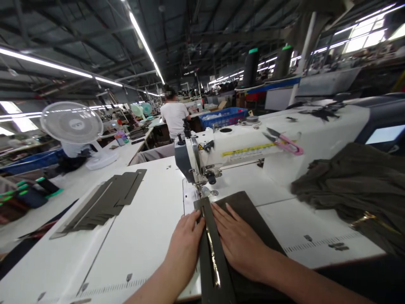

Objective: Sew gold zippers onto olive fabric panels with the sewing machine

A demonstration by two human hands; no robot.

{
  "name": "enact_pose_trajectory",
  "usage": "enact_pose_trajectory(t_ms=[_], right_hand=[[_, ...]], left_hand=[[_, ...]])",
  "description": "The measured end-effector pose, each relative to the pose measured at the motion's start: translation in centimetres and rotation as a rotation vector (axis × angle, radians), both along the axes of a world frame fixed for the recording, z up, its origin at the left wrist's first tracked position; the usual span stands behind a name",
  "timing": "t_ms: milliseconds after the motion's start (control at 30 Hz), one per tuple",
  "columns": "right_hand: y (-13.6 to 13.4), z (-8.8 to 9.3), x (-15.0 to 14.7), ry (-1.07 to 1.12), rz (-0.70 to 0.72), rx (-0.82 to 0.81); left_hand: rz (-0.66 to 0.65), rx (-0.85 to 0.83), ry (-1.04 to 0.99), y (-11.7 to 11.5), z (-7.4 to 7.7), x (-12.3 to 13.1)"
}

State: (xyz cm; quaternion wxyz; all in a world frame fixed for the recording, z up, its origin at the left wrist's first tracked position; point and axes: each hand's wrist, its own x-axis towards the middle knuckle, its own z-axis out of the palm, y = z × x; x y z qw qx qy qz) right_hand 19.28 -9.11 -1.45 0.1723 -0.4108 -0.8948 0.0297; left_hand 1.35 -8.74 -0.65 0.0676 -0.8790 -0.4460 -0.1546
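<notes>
A long dark olive strip (223, 257) with a slot lies under the sewing machine's needle area, and a gold-toothed zipper (212, 251) shows through the slot. My left hand (186, 236) rests along the strip's left edge, its fingertips pressing on it near the needle. Flat on the strip's right side and the cloth lies my right hand (237, 238), fingers stretched forward. Beneath that hand is a dark olive fabric panel (249, 211). The presser foot and needle (200, 190) of the white sewing machine (240, 143) stand just ahead of both hands.
Slotted olive pieces (107, 200) are stacked at the left. Pink-handled scissors (284, 143) and a yellow tape measure (248, 148) lie on the machine arm. Crumpled dark cloth (351, 190) is heaped at right. A fan (74, 126), thread cones (31, 192) and a person (174, 116) are beyond.
</notes>
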Motion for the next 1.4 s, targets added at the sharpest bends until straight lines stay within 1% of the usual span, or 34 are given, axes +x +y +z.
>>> enact_pose_trajectory(t_ms=[100, 267, 400, 500, 633, 833, 967, 1100, 1300, 1400], right_hand=[[0.7, 0.0, -0.1, -0.029, -0.015, -0.002], [3.1, 0.3, 0.0, -0.062, -0.063, -0.029], [4.5, 0.0, 0.1, -0.091, -0.052, 0.001], [4.7, -0.6, 0.2, -0.108, -0.057, 0.039], [4.6, -1.0, 0.3, -0.127, -0.065, 0.059], [4.8, -0.9, 0.3, -0.145, -0.061, 0.063], [4.7, -0.7, 0.2, -0.104, -0.075, 0.05], [4.6, -0.6, 0.1, -0.052, -0.085, 0.011], [4.7, -0.4, -0.2, 0.012, -0.107, -0.005], [4.8, -0.3, -0.2, 0.022, -0.099, -0.012]], left_hand=[[-0.014, 0.034, 0.036, 1.1, -0.1, 0.3], [-0.036, 0.037, 0.021, 3.6, 0.3, 1.0], [-0.034, 0.065, -0.002, 4.9, -0.1, 1.0], [-0.043, 0.099, -0.018, 5.1, -0.5, 0.9], [-0.054, 0.099, -0.03, 5.1, -0.7, 0.9], [-0.07, 0.098, -0.022, 5.3, -0.8, 1.0], [-0.095, 0.132, 0.004, 5.4, -0.7, 0.9], [-0.093, 0.119, 0.017, 5.5, -0.3, 0.8], [-0.083, -0.015, 0.009, 5.5, 0.8, 0.7], [-0.092, -0.052, 0.006, 5.5, 1.2, 0.7]])
